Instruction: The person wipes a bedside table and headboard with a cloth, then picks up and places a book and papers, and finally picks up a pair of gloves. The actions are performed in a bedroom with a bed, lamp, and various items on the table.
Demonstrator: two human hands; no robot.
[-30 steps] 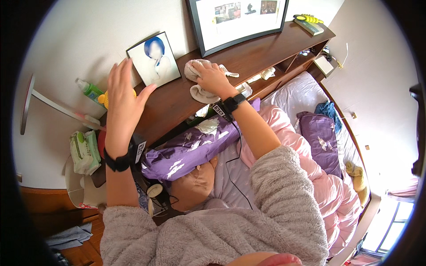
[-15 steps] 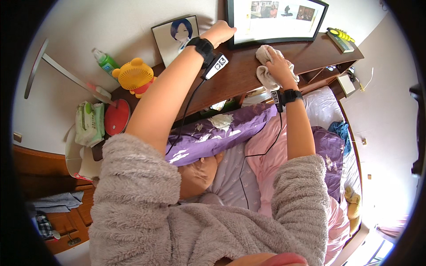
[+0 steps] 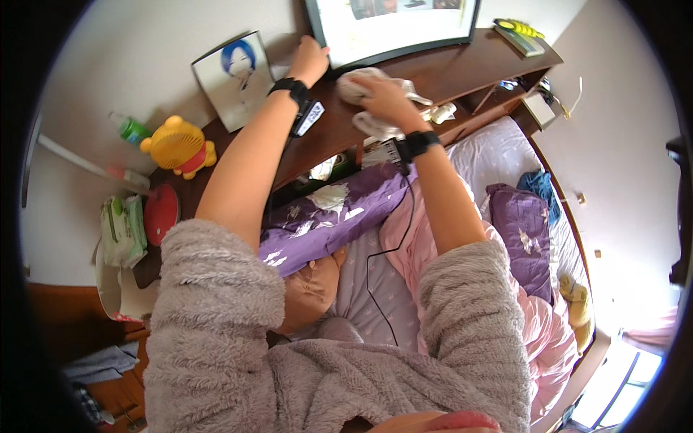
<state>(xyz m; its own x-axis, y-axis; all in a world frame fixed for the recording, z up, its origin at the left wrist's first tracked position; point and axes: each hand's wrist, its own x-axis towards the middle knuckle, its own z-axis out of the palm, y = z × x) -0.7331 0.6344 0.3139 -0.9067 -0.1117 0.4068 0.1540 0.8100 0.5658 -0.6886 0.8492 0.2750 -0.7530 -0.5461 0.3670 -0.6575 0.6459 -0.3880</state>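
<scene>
My left hand (image 3: 310,61) is closed on the left edge of a large black-bordered picture frame (image 3: 395,37), which leans against the wall at the back of a brown wooden shelf (image 3: 455,68). Just below the frame's lower left corner, my right hand (image 3: 393,102) presses a crumpled, pale cloth (image 3: 377,128) onto the shelf top. Part of the cloth shows beyond the fingers and part hangs toward the shelf's front edge. Left of my left hand stands a smaller picture (image 3: 234,76) of a blue-haired figure.
A yellow bear-shaped fan (image 3: 177,146), a green bottle (image 3: 133,130) and a lamp with a red base (image 3: 162,214) are at the left. A book (image 3: 521,40) lies at the shelf's right end. Below is a bed with a purple pillow (image 3: 339,216) and pink bedding (image 3: 404,224).
My right hand has slid the cloth left along the shelf, closer to the frame's lower left corner. My left hand stays at the frame's edge. The whole view has shifted.
</scene>
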